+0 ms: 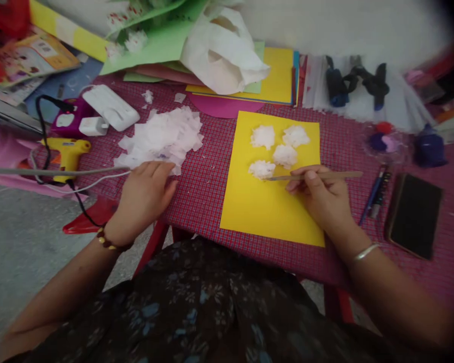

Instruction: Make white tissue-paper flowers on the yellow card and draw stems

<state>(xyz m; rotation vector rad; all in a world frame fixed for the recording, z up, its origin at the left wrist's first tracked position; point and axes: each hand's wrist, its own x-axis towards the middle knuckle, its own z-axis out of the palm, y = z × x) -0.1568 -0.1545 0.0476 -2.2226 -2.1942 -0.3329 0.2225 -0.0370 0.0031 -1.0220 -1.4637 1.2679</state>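
Crosswise, the thin stick (338, 175) points left at a white tuft (262, 169).

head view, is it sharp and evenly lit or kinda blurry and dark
In the head view, the whole frame is slightly soft, so the white tufts lose fine detail; the head view darkens to black at its upper right corner, but its yellow sheet is fairly evenly lit.

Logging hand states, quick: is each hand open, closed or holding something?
Left hand: at the white paper pile; whether it grips a piece cannot be told.
Right hand: closed, holding a thin brown stick.
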